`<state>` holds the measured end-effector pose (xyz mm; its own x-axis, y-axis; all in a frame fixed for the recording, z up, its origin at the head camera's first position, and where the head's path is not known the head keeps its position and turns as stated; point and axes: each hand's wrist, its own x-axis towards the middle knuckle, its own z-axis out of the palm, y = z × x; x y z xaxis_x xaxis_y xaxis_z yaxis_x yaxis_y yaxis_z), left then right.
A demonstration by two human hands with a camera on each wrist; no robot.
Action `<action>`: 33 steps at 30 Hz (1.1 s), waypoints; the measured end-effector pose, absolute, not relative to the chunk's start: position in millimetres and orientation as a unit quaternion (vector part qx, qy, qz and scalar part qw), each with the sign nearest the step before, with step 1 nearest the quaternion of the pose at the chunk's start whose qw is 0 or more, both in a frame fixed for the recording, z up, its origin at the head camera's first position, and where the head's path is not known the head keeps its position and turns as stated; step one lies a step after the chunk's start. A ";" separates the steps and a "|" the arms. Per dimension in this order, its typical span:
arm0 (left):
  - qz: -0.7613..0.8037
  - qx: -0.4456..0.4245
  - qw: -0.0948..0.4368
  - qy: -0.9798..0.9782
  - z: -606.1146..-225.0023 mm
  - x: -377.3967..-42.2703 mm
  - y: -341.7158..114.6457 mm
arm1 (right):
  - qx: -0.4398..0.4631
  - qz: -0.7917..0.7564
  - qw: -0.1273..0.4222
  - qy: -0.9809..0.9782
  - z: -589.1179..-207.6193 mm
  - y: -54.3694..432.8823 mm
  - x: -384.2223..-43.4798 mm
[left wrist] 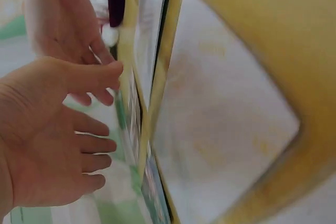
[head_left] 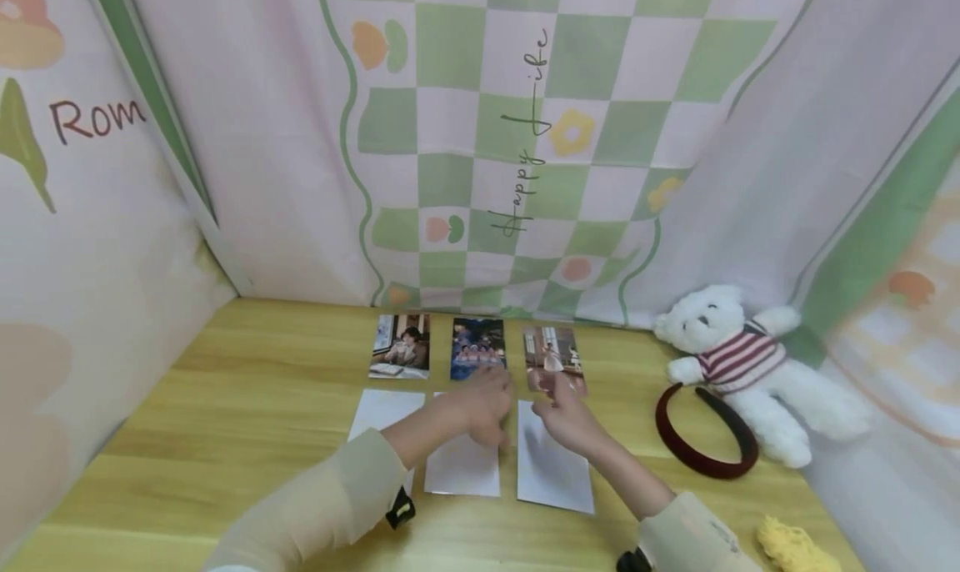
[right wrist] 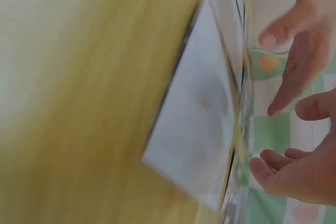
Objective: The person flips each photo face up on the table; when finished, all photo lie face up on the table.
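Observation:
My left hand (head_left: pixel 480 405) hovers over the middle white card (head_left: pixel 461 470), and its fingertips overlap the lower edge of the picture card with blue tones (head_left: pixel 477 345). Seen from the left wrist, this hand (left wrist: pixel 47 145) has its fingers loosely extended and holds nothing. My right hand (head_left: pixel 567 418) is above the right white card (head_left: pixel 551 476), just below the picture card showing a figure in a pale dress (head_left: pixel 555 351). The right wrist view shows the right hand (right wrist: pixel 304 169) with slightly bent, apart fingers and nothing in them. My left forearm partly covers the left white card (head_left: pixel 382 409).
A third picture card (head_left: pixel 401 347) lies at the back left, showing a seated person. On the right of the wooden table (head_left: pixel 225 439) are a white teddy bear (head_left: pixel 738 359) in a striped shirt, a dark red headband (head_left: pixel 708 468) and a fluffy yellow item (head_left: pixel 795 547). A checkered curtain (head_left: pixel 517 138) hangs behind.

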<state>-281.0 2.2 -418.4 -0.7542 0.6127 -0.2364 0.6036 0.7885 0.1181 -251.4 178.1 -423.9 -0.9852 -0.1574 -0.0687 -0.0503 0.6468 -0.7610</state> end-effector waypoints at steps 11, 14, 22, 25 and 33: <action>-0.118 0.362 0.167 0.909 -467.4 -282.5 32.3 | -0.039 -0.340 0.037 0.939 -434.6 207.1 -229.5; -0.120 0.360 0.175 0.909 -473.6 -283.5 35.8 | -0.002 -0.346 0.048 0.937 -432.9 206.2 -223.0; -0.107 0.354 0.173 0.913 -444.2 -265.5 33.9 | 0.078 -0.439 0.096 0.890 -430.8 207.8 -220.3; -0.105 0.352 0.170 0.915 -440.2 -263.7 33.9 | 0.080 -0.469 0.112 0.872 -428.7 209.1 -220.5; -0.102 0.352 0.175 0.914 -447.7 -265.6 35.1 | 0.079 -0.473 0.102 0.872 -431.3 216.6 -216.4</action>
<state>-265.6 35.1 -447.7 -0.6910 0.6071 -0.3922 0.6786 0.7319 -0.0626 -216.4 216.6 -431.3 -0.9665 0.0419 -0.2531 0.2351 0.5401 -0.8081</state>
